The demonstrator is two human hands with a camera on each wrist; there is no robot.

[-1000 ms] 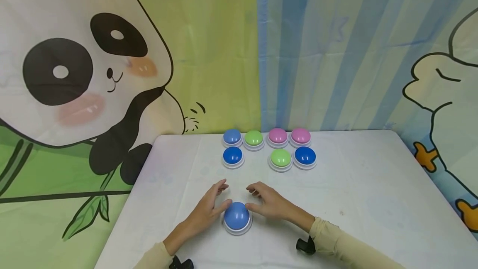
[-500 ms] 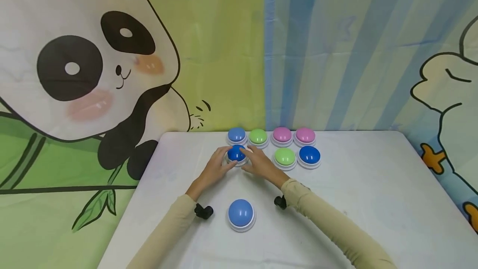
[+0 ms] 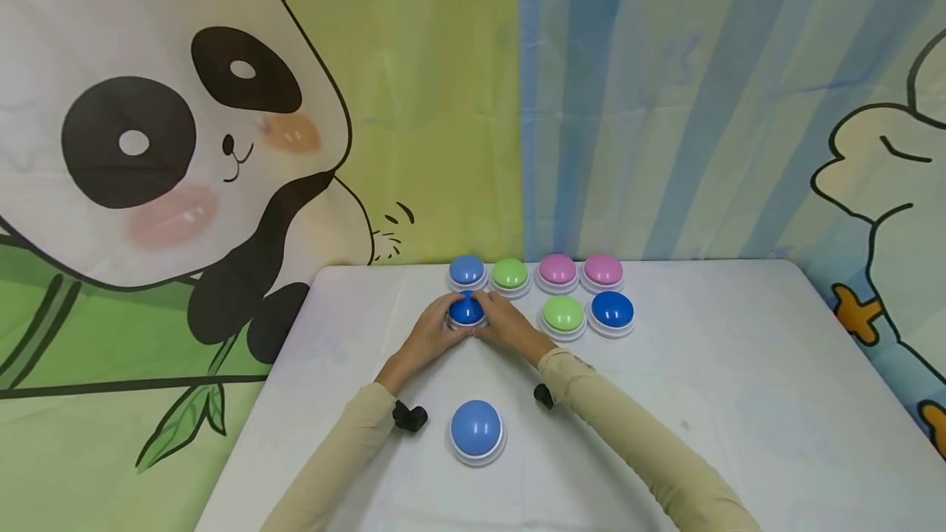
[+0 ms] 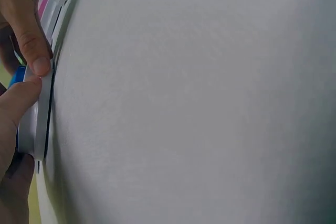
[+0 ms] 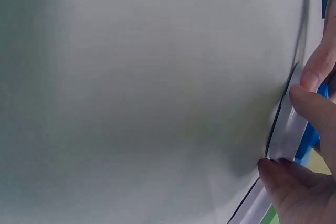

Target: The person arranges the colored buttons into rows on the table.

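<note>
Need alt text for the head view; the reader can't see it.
A person's left grip and right grip hold a dark blue dome button on a white table. Six more buttons in pink, green and blue stand behind and rightward; a lighter blue button stands alone in the foreground.

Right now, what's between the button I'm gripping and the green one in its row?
Your right hand, holding the dark blue button, lies there in the head view.

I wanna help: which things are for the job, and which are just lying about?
Seem in the job:
left hand
right hand
gripped dark blue button

Seem just lying about:
two light blue buttons
two green buttons
two pink buttons
other dark blue button
</note>
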